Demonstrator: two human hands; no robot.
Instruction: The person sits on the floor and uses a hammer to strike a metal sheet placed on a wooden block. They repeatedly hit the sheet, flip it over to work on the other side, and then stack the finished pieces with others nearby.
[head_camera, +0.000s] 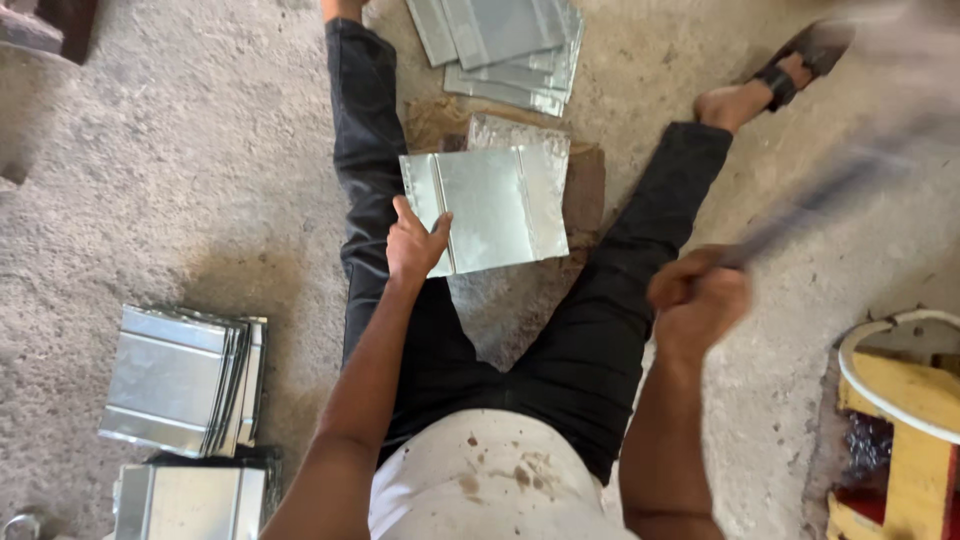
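I sit on the ground with my legs spread. My left hand (415, 243) grips the near left corner of a shiny folded metal sheet (492, 206), which lies on a wooden block (586, 186) between my legs. Another sheet (520, 133) lies under it. My right hand (697, 292) is raised at the right, shut on the handle of a hammer (830, 188) that is blurred by motion, its head up at the top right.
A pile of folded metal sheets (505, 48) lies beyond the block. Two more stacks of metal sheets (180, 378) (190, 500) sit on the concrete at my left. A yellow and white object (915, 400) stands at the right edge.
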